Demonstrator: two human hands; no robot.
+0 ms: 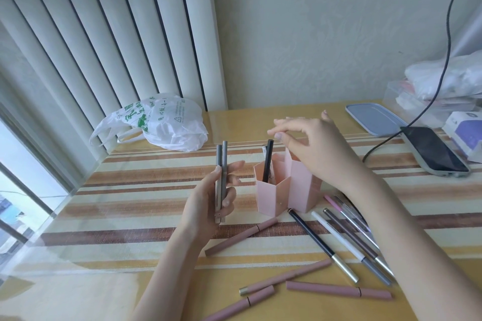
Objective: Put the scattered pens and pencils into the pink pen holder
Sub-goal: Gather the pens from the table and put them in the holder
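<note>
Two grey pens [221, 180] are being gripped in the left hand [208, 200] just left of the pink pen holder [285, 185], while the right hand [310, 143], fingers spread empty, is being held above it, risking a toppled holder.

My right hand [310, 143] hides the pink pen holder [284, 185] rear rim at 1 o'clock. Lowest pink pen [240, 305] cut off by bottom edge, 6 o'clock.
</note>
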